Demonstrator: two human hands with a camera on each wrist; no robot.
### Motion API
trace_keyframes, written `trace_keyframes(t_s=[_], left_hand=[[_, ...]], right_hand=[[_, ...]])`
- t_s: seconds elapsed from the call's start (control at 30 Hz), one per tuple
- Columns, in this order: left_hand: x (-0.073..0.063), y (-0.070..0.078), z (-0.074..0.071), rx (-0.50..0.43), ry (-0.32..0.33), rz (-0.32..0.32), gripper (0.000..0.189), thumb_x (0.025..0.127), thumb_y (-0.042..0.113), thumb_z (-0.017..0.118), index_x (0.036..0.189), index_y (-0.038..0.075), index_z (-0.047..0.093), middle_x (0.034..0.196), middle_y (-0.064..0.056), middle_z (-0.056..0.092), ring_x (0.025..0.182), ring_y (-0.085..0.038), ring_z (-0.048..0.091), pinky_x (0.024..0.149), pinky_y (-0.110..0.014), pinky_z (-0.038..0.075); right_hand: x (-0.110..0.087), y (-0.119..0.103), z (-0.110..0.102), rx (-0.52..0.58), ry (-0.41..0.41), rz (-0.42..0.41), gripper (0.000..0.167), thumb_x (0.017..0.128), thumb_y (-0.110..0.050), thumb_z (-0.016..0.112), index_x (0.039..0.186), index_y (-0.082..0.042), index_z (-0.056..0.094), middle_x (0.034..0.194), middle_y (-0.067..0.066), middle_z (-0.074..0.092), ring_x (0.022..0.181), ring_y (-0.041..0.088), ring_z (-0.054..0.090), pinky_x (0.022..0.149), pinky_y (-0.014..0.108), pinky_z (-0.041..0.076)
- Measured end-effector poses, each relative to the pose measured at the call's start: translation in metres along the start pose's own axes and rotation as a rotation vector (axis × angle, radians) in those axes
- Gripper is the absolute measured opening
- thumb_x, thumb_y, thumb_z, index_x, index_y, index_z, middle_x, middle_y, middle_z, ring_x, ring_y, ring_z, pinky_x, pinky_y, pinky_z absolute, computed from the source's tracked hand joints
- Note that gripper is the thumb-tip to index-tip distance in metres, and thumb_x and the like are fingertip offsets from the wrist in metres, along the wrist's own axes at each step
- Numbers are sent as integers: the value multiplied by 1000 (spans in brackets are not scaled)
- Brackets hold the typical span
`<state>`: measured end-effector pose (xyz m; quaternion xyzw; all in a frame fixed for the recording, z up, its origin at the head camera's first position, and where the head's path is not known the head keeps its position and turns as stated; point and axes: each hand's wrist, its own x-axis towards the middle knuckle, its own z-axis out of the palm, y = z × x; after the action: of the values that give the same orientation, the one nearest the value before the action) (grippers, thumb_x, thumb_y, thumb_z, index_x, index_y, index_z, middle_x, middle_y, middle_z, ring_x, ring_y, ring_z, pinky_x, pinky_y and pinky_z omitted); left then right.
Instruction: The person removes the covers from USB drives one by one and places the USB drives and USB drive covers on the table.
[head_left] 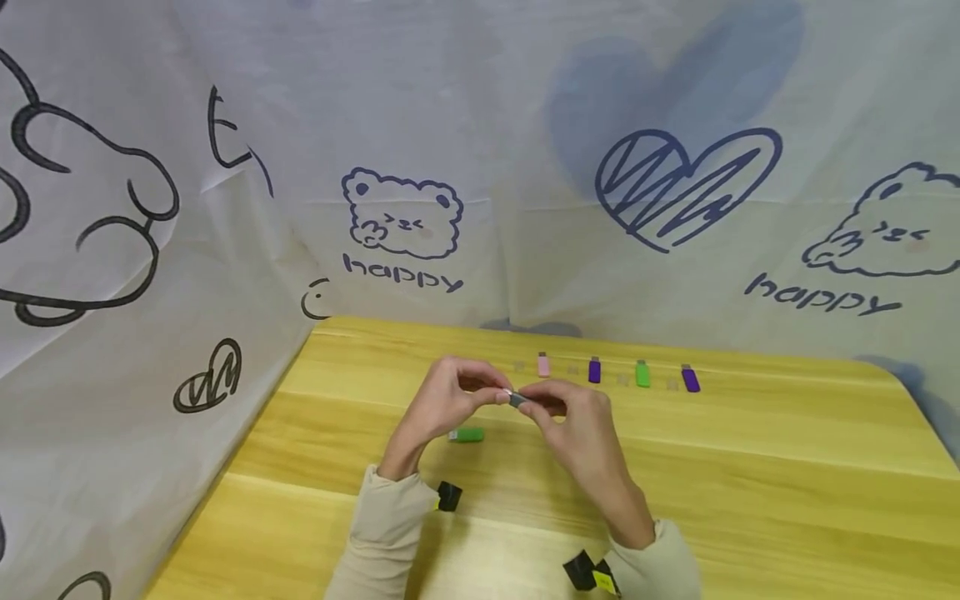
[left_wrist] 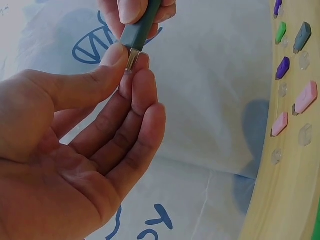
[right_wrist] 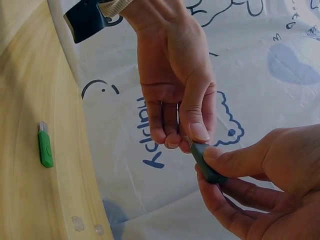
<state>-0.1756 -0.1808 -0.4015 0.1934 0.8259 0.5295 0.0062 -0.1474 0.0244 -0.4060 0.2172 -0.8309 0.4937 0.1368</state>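
Observation:
Both hands meet over the table around a dark grey-green USB stick (head_left: 517, 399). My right hand (head_left: 581, 421) holds its body between thumb and fingers, as the right wrist view also shows. The thumb and forefinger of my left hand (head_left: 450, 400) pinch at the metal plug end (left_wrist: 132, 60). A small clear cap (left_wrist: 128, 72) shows at the plug's tip, mostly hidden by those fingertips. The left hand's other fingers are bent loosely beside it. Below the hands lies a green USB stick (head_left: 467, 434) with a clear cap over its plug (right_wrist: 42, 126).
Along the table's far side lie a pink USB stick (head_left: 543, 365), a purple one (head_left: 595, 370), a green one (head_left: 642, 373) and another purple one (head_left: 691, 379), with clear caps (head_left: 622, 380) between them. The left wrist view adds a grey one (left_wrist: 302, 37). A printed cloth (head_left: 525, 250) hangs behind.

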Motion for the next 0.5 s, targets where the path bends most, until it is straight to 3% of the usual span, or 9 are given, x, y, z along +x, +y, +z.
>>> trace_keyframes(t_s=[0.5], left_hand=[[0, 9, 3, 47, -1, 15, 4, 90, 3, 79, 92, 6, 80, 90, -3, 77, 81, -13, 73, 75, -30, 61]], right_hand=[[1, -4, -7, 14, -46, 66, 11, 87, 1, 80, 96, -5, 79, 90, 5, 77, 80, 19, 75, 72, 31, 62]])
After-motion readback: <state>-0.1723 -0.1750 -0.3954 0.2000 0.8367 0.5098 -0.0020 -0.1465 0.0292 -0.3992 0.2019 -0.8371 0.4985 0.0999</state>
